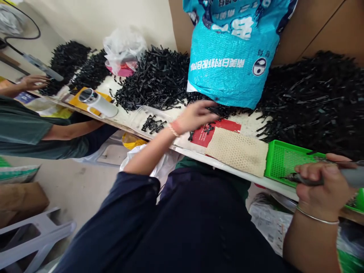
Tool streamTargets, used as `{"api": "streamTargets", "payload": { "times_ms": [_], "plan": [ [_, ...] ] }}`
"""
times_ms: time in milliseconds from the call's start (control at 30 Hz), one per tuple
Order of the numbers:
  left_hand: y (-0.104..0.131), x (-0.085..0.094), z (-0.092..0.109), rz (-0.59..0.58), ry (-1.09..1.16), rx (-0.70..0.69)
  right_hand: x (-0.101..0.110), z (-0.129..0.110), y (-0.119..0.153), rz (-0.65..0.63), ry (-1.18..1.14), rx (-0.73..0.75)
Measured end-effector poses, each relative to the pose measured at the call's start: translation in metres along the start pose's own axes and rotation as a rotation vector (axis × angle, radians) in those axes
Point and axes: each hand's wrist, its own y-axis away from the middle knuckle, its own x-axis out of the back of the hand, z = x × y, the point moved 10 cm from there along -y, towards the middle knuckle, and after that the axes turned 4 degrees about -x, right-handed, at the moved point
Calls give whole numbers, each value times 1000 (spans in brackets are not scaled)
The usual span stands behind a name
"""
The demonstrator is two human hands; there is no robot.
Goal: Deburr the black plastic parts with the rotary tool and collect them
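My left hand (pixel 196 115) reaches over the table with its fingers stretched out and apart, slightly blurred. It is nearest to the small black plastic parts lying at the foot of the blue woven bag (pixel 230 68); I see nothing held in it. A few more black parts (pixel 209 129) lie below it on a red sheet (pixel 201 138). My right hand (pixel 324 185) is wrapped round a grey electric screwdriver (pixel 349 176), its tip pointing left over a green perforated basket (pixel 280 161). Small metal pieces lie in that basket.
A clear tray (pixel 136 120) holds several black parts. Beside the basket lies a beige honeycomb-textured mat (pixel 239 149). Large heaps of black strips (pixel 318 102) line the back. Left are a white mug (pixel 102 106) and a co-worker's hand (pixel 34 81) near another screwdriver (pixel 44 67).
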Motion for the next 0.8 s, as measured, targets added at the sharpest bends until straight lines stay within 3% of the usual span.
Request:
{"api": "streamTargets", "payload": {
  "times_ms": [67, 133, 200, 267, 333, 433, 600, 700, 800],
  "plan": [
    [19, 104, -14, 255, -272, 89, -4, 2, 0, -25, -14, -12],
    [45, 185, -37, 408, -563, 268, -13, 8, 1, -69, -28, -47],
    [65, 234, -62, 413, -815, 464, -23, 14, 1, -109, -43, -78],
    [79, 257, -85, 362, -959, 606, -31, 17, 1, -135, -59, -87],
    [87, 263, -100, 326, -1022, 668, -37, 18, 3, -158, -72, -74],
    [91, 261, -107, 313, -1093, 671, -39, 16, 6, -178, -91, -53],
    [74, 241, -89, 337, -1122, 464, -28, 15, 7, -152, -80, -58],
    [42, 207, -75, 297, -1098, 288, -21, 13, 5, -139, 8, -39],
    [1, 157, -74, 143, -1093, 178, -12, 11, 8, -88, 97, 32]
  ]
}}
